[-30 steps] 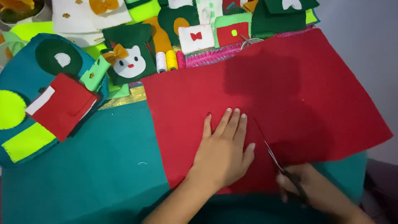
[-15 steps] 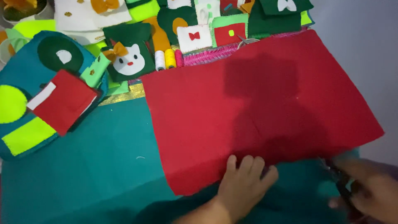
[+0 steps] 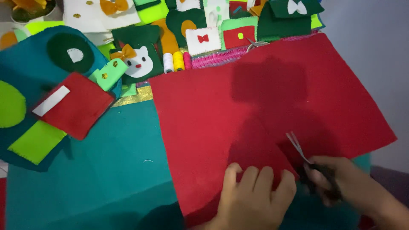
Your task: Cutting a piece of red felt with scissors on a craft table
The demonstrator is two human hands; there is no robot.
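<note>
On the big red felt sheet (image 3: pixel 264 115), left hand (image 3: pixel 255 196) presses flat; right hand (image 3: pixel 341 183) grips small scissors (image 3: pixel 298 147) — loose felt could make the cut go crooked

It was a home craft table: teal cloth (image 3: pixel 106 170) covered it, strewn with felt appliqué patches (image 3: pixel 136 59), thread spools (image 3: pixel 178 61) and red felt sheet (image 3: pixel 255 110).

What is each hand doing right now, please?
Left hand: fingers pressing flat on the red felt sheet.
Right hand: closed on scissors, blades in the felt.
</note>
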